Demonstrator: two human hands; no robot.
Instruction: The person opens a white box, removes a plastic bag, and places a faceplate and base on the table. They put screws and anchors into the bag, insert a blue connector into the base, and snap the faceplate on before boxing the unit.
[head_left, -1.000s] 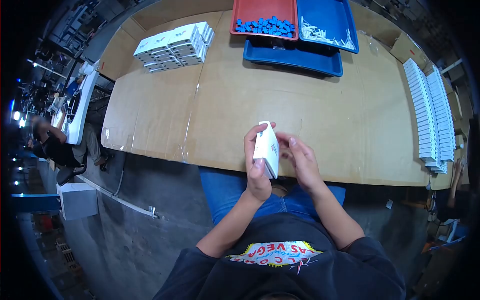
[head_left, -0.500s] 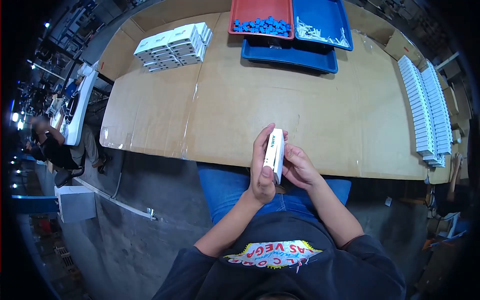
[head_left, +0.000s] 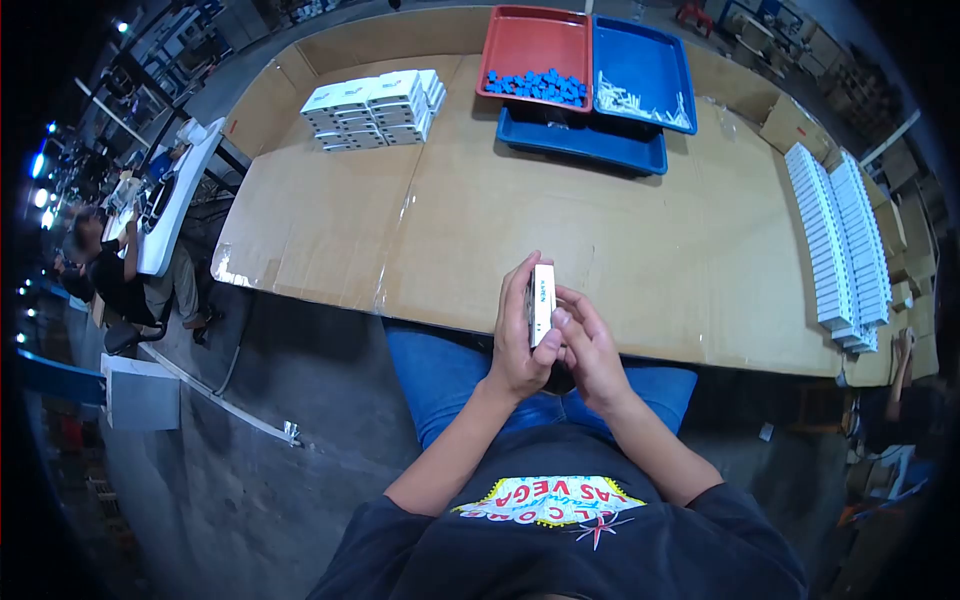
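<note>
A small white box (head_left: 543, 300) with dark lettering on its narrow side stands between my two hands, just over the table's near edge. My left hand (head_left: 514, 345) is wrapped round its left side, with the thumb near its lower end. From the right, my right hand (head_left: 592, 352) closes on the same box, its fingers behind and along the right side. The broad faces of the box are mostly hidden by my hands.
A cardboard-covered table (head_left: 480, 220) spreads ahead. At the back, a red tray (head_left: 535, 45) holds blue pieces and a blue tray (head_left: 645, 70) holds white pieces, above another blue tray (head_left: 580, 145). White boxes (head_left: 370, 110) are stacked left; long rows (head_left: 835, 245) stand right. A person (head_left: 120, 265) sits far left.
The box has turned so mainly its narrow lettered side shows; its white right face is now covered. My right hand has moved slightly left, closer round it. The camera view has shifted a little.
</note>
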